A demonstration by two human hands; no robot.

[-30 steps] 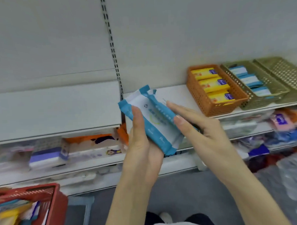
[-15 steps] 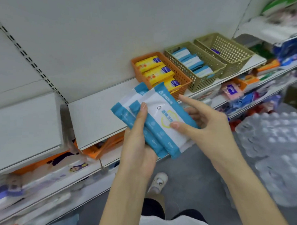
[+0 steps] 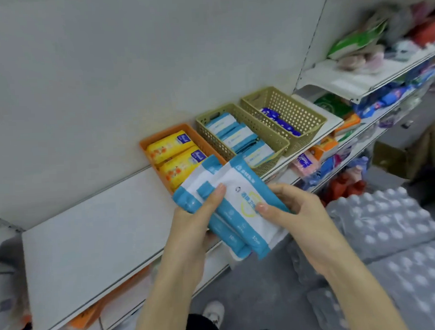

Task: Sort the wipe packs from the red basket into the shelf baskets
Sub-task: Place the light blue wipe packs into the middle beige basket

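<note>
Two blue-and-white wipe packs [image 3: 234, 201] are fanned out between my hands, just in front of the shelf edge. My left hand [image 3: 196, 223] grips them from the left with its thumb across the top. My right hand [image 3: 292, 211] pinches the upper pack from the right. On the shelf behind stand an orange basket [image 3: 148, 148] with yellow packs, a tan basket [image 3: 275, 147] with matching blue-and-white packs, and a second tan basket [image 3: 306, 118] with dark blue packs. The red basket is out of view.
The white shelf [image 3: 94, 232] stretches bare to the left of the orange basket. Lower shelves hold mixed colourful packs [image 3: 323, 157]. Wrapped bottle cases [image 3: 394, 234] lie on the floor at right. A brown cardboard box [image 3: 395, 157] sits at the far right.
The view has swung right, so the three shelf baskets now sit closer above the packs. The red basket has left the view. Both hands have kept hold of the packs.
</note>
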